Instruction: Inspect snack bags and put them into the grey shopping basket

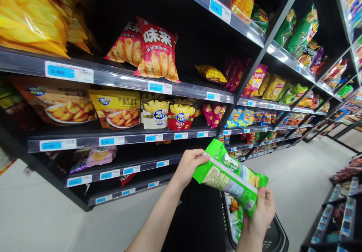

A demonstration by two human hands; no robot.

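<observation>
Between my hands is a green snack bag (230, 178), tilted, with its back seam and printed label panels facing me. My left hand (190, 165) pinches its upper left end, thumb on the seam. The lower right end is gripped by my right hand (261, 206), thumb on the front and the other fingers partly behind the bag. Beneath the bag is a black shopping basket (278, 231), partly hidden by the bag and my right hand. Several colourful packages (236, 220) lie inside it.
A long black shelf rack (130, 131) with price tags runs from the left into the distance. Red snack bags (158, 50) and yellow chip bags (31, 18) stand on it. Another low shelf (335, 214) borders the grey floor (294, 169) at the right.
</observation>
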